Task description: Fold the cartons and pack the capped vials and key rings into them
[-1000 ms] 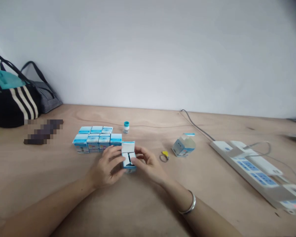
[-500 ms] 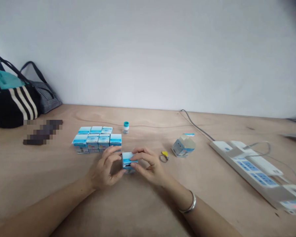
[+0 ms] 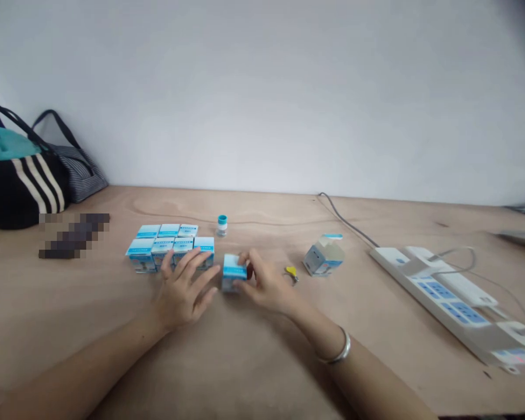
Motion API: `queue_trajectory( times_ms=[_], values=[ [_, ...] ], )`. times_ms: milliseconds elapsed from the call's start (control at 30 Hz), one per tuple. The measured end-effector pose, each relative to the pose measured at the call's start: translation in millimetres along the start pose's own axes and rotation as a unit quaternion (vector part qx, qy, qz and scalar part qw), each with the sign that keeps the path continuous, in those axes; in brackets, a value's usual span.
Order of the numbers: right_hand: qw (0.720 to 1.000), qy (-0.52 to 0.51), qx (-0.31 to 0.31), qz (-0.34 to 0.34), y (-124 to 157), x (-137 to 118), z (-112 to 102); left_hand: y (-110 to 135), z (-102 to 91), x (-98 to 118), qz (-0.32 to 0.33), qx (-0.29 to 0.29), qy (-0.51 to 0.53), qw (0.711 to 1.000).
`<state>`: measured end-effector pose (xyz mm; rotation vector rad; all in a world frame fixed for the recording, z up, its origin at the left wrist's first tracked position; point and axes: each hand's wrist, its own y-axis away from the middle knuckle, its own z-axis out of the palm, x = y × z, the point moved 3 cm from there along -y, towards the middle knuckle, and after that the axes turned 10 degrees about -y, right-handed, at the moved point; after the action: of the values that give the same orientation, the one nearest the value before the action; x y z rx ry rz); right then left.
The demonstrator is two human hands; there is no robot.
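A small blue-and-white carton stands on the table with its lid down. My right hand grips it, fingers at its right side. To its left, my left hand is spread and holds nothing; its fingertips overlap the front of two rows of similar cartons in view, and I cannot tell whether they touch. Behind the cartons stands a small clear bottle with a teal cap. Right of my right hand lies a ring with a yellow tag.
An opened carton rests tilted on the table at right. Farther right lies a white power strip with a grey cable. Bags and a pixelated dark object are at left. A pale wall rises behind.
The carton has moved slightly right and away from me, and its front gap is now closed. My left hand has let go and spread out; my right hand still holds the carton.
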<state>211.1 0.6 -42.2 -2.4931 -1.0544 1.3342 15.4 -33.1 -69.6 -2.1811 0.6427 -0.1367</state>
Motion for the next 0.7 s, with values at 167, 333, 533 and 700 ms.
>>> queue_trajectory(
  times_ms=[167, 333, 533, 700],
  values=[
    [0.996, -0.006, 0.088, 0.015, -45.2, 18.6, -14.0, 2.7, 11.0, -9.3, -0.038, -0.036, -0.051, 0.997],
    [0.996, -0.06, 0.057, 0.016, -95.5, 28.2, -3.2, 6.7, 16.2, -11.1, -0.043, -0.058, -0.046, 0.996],
    [0.994, -0.084, -0.026, 0.063, -112.8, 40.0, 19.7, 8.1, 17.0, -11.1, -0.042, -0.073, -0.049, 0.995],
    [0.996, -0.064, -0.028, 0.049, -98.9, 31.6, 12.9, 8.3, 17.3, -10.6, -0.039, -0.08, -0.051, 0.995]
  ],
)
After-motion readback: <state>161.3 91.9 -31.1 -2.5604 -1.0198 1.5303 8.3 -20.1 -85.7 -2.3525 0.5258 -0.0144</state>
